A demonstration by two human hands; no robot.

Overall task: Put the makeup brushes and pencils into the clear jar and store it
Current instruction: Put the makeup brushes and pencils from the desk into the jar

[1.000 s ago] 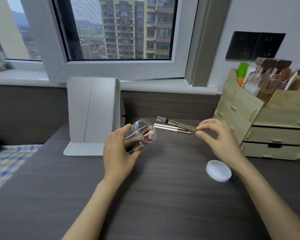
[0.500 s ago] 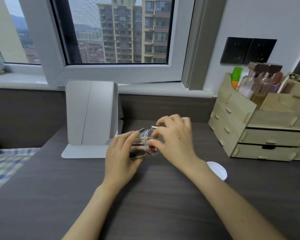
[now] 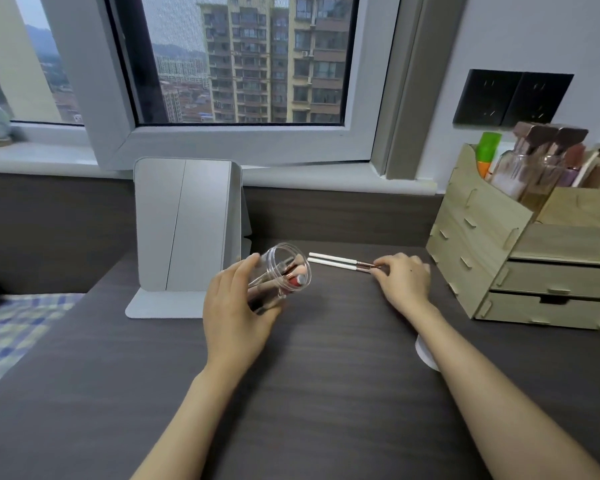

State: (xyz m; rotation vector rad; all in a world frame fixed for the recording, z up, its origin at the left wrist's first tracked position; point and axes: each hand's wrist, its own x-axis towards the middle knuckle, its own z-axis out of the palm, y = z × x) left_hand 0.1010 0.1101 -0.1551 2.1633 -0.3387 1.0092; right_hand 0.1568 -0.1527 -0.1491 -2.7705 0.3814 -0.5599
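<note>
My left hand (image 3: 234,315) grips the clear jar (image 3: 280,276), tilted with its open mouth facing up and to the right; several brushes and pencils lie inside it. Two white-handled brushes (image 3: 333,262) rest side by side on the dark desk, just right of the jar's mouth. My right hand (image 3: 404,280) is at their right ends, fingertips pinched on the metal tips. The brushes still lie flat on the desk.
A grey folding mirror (image 3: 186,226) stands behind the jar. A wooden drawer organiser (image 3: 520,268) with bottles fills the right side. The jar's white lid (image 3: 425,355) lies partly hidden under my right forearm. A checked cloth (image 3: 11,323) lies at the left.
My right hand took the dark-tipped brush to the jar, dropped it in, and has returned to the two white brushes. The left hand kept holding the jar.
</note>
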